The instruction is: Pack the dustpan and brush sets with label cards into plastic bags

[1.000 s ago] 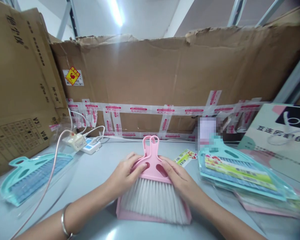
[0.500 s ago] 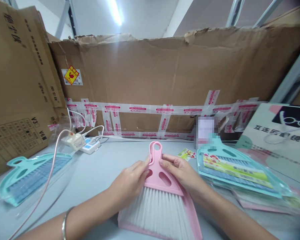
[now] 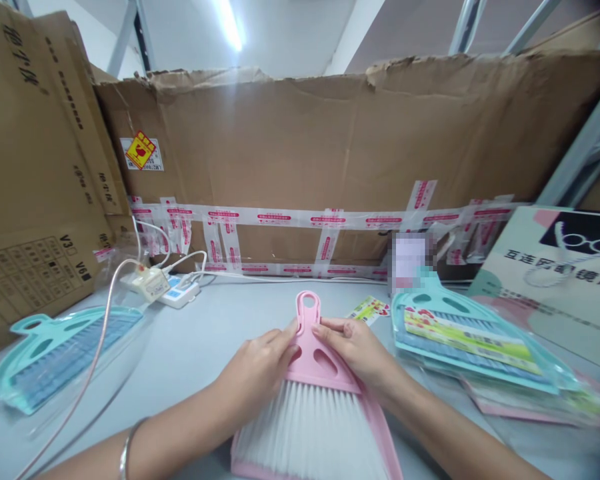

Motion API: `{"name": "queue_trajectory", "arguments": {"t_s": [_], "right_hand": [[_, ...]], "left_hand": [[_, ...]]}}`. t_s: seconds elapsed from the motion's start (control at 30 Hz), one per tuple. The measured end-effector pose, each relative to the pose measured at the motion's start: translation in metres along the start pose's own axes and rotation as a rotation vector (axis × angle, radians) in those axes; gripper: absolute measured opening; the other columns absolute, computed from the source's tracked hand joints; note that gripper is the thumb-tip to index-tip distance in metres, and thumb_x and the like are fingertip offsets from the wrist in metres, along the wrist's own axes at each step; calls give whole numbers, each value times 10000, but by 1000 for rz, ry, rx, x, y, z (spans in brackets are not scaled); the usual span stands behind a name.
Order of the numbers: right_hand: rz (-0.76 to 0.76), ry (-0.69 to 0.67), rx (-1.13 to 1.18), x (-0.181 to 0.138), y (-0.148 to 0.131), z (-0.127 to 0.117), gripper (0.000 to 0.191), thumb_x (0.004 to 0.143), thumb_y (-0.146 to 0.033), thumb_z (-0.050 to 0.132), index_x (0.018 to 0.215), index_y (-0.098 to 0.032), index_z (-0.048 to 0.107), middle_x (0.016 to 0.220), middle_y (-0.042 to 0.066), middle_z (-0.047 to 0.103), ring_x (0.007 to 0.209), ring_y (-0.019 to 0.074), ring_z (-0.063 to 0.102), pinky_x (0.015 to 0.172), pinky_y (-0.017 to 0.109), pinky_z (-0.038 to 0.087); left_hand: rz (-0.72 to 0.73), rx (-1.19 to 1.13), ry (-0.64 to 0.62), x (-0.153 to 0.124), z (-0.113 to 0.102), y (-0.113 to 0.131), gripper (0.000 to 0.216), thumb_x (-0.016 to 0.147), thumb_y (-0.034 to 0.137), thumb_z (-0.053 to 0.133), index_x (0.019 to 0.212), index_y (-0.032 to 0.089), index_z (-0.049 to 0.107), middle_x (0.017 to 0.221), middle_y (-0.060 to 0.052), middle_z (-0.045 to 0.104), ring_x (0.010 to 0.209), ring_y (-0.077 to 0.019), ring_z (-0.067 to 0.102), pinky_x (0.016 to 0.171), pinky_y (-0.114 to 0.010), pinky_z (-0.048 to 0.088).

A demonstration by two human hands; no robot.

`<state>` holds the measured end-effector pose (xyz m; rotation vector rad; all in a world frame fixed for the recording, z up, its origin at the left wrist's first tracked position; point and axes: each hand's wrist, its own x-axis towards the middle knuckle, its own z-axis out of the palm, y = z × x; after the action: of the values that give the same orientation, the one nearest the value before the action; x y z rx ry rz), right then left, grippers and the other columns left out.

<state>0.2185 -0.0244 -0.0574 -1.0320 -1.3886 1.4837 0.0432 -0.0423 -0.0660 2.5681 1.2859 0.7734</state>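
In the middle, a pink hand brush [image 3: 310, 363] with white bristles lies on top of a pink dustpan [image 3: 384, 437], handles together and pointing away from me. My left hand [image 3: 266, 363] is closed on the left side of the set, thumb and fingers by the handle's base. From the right, my right hand [image 3: 356, 343] grips the same handle area, thumb on top and fingers along the edge. The undersides of both hands' grips are hidden. Just beyond my right hand lies a small printed card [image 3: 370, 310].
To the right lie bagged turquoise dustpan sets [image 3: 485, 333], with a pink packaged one [image 3: 530, 403] beneath. Another turquoise set [image 3: 70, 353] sits left, a cable [image 3: 100, 340] crossing it. A power strip [image 3: 180, 292] and large cardboard box [image 3: 280, 147] stand behind.
The brush now sits more squarely over the dustpan, its handle lined up with the pan's handle. Both hands keep their hold and have shifted slightly.
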Motion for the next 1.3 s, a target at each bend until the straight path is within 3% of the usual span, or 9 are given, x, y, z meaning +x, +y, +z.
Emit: {"name": "queue_trajectory", "arguments": {"t_s": [0.37,0.5,0.57,0.67,0.73,1.0,1.3], "right_hand": [[40,-40,4,3,7,4,467,582,-493,682,855,-114,691,688,61,690,613,185,615,627,297,461],[60,-57,61,3,8,2,467,588,-487,682,873,-117,683,706,59,687,615,171,608,630,289,455],[67,-50,75,3,8,2,465,585,-484,687,863,-111,684,701,59,685,612,164,603,620,278,448],[78,-60,88,2,8,4,451,578,-463,702,854,-108,686,683,54,681,606,153,597,599,259,436],[93,-75,100,2,9,5,447,578,-456,706,859,-109,687,671,51,679,600,149,594,585,251,429],[102,-18,60,4,12,8,461,573,-510,684,770,-94,709,547,33,649,518,132,540,522,237,381],[71,65,-108,7,13,8,419,563,-507,677,691,-110,717,534,23,644,528,154,537,527,251,376]], "left_hand": [[-160,215,-263,-2,-4,8,424,888,220,284,1293,131,370,903,-141,645,710,-255,624,634,-401,480],[-164,0,-196,1,-8,7,329,876,255,332,1138,170,512,958,-111,638,814,-222,597,711,-340,442],[-177,-213,-178,5,-9,4,274,861,310,371,984,181,579,874,-62,640,777,-187,571,677,-287,416],[-360,-608,-192,15,-8,-2,321,818,402,418,713,153,591,557,22,514,526,-115,461,508,-230,333],[-488,-772,-177,20,-6,-5,355,780,431,454,621,138,574,484,44,435,467,-93,400,473,-220,294],[-572,-850,-129,22,-5,-7,381,700,473,542,621,109,621,551,2,546,517,-105,450,491,-222,312],[-581,-844,-115,21,1,-8,410,683,497,554,529,118,580,455,34,456,479,-96,394,484,-225,271]]}}
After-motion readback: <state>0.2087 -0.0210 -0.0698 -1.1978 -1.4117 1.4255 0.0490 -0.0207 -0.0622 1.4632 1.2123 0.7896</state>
